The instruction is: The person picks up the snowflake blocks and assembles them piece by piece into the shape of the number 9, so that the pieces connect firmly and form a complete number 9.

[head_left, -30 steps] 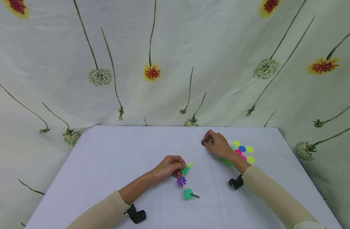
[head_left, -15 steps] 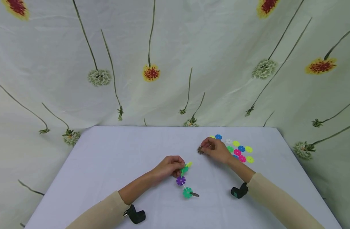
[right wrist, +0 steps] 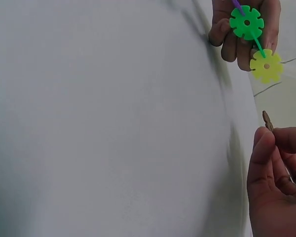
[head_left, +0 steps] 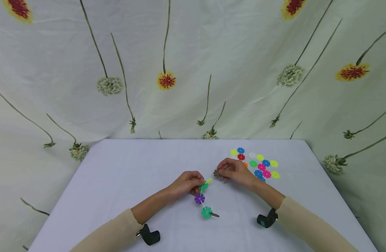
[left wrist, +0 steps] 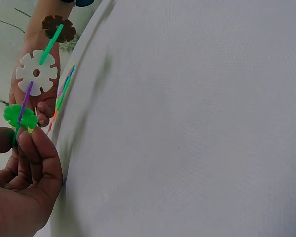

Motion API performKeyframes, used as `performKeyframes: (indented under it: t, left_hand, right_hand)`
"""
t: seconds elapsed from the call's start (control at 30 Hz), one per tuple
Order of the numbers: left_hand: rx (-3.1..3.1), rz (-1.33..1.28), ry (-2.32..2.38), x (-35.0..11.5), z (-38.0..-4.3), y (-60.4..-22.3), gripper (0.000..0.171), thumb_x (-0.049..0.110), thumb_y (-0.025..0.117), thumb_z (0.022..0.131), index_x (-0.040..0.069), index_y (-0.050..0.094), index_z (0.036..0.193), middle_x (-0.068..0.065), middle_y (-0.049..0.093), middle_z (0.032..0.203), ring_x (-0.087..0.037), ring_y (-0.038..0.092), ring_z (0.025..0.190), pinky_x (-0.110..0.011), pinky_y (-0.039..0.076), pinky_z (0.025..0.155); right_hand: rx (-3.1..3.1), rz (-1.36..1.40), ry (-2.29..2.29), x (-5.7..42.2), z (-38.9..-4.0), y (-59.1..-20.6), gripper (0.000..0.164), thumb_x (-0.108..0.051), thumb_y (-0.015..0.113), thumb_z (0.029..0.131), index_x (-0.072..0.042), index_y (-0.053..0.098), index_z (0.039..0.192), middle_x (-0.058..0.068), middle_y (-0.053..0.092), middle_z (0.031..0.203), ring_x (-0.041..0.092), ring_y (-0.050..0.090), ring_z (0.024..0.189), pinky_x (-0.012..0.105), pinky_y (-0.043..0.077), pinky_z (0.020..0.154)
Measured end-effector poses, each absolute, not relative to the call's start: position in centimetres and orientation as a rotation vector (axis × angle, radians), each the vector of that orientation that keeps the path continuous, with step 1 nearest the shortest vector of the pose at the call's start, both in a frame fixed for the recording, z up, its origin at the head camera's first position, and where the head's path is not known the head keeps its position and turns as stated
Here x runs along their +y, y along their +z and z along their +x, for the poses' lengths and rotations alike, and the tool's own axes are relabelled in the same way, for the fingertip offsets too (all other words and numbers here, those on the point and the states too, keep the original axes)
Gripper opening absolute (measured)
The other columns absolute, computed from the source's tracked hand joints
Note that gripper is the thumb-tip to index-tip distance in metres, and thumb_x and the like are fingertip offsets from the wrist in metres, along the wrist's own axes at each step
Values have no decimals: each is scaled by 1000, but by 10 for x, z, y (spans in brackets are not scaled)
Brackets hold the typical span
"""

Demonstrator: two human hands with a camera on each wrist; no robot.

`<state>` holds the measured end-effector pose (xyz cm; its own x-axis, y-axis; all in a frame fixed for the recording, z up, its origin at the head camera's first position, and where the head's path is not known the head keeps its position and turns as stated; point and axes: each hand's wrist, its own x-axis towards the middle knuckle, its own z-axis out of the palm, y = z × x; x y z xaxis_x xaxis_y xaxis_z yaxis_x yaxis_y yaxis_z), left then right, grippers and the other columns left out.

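My left hand (head_left: 185, 183) pinches a chain of slotted interlocking discs by a green disc near its upper end. In the right wrist view, a yellow disc (right wrist: 274, 60) ends the chain beyond a green disc (right wrist: 240, 22). A purple disc (head_left: 199, 198), a lower green disc (head_left: 207, 212) and a brown disc (head_left: 214, 215) hang below the hand. Between thumb and fingertips, my right hand (head_left: 237, 172) holds a loose brown disc (head_left: 216, 173), seen edge-on in the right wrist view. It is a short way from the yellow end. A thin pale edge shows among the right hand's other fingers.
Loose discs lie on the white table (head_left: 133, 168) at the back right, among them a pink disc (head_left: 267, 174), a red disc (head_left: 241, 157) and a white disc (head_left: 252, 155). The right forearm passes in front of them. A flower-printed cloth (head_left: 193, 105) hangs behind the table.
My right hand has moved left and toward me with the brown disc, nearing the chain's yellow end and uncovering more loose discs. The left hand and the chain have hardly moved.
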<state>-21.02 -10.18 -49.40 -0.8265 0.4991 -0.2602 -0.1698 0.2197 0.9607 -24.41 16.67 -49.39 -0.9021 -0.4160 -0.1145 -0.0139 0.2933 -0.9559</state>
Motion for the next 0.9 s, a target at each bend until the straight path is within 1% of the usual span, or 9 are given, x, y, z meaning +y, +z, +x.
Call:
performKeyframes:
  t: [0.17,0.3,0.47,0.67,0.9]
  left_hand:
    - [1969,304,1665,-102,-210,-494,18,16,61,106,-1,64,109,2,60,83,-10,58,74,-23,53,70]
    - [1976,304,1662,-103,-210,-495,18,16,61,106,-1,64,110,3,60,83,-9,58,73,-22,53,70]
    - [1979,301,1662,-103,-210,-495,18,16,61,106,-2,64,110,3,60,83,-9,58,73,-22,53,70]
    - [1982,293,1669,-104,-209,-494,16,14,61,106,-1,64,109,3,60,82,-8,58,72,-22,53,69]
    - [1997,275,1670,-105,-207,-491,16,15,62,106,0,64,109,4,60,80,-9,57,73,-22,54,70]
  right_hand:
    - [2190,-435,-1646,164,-238,-494,21,-10,68,104,2,67,122,14,71,107,17,71,86,26,63,80]
    - [2162,-459,-1647,161,-235,-492,22,-11,67,105,2,68,123,14,72,108,18,70,87,26,63,81]
    - [2151,-487,-1650,160,-233,-490,24,-11,65,105,5,67,124,16,73,109,19,69,89,25,62,82]
    - [2130,-500,-1658,160,-235,-491,25,-12,65,106,6,67,124,15,74,110,17,70,89,25,62,81]
    - [2150,-498,-1643,155,-233,-489,23,-11,66,105,4,68,122,16,75,110,16,71,86,25,62,81]
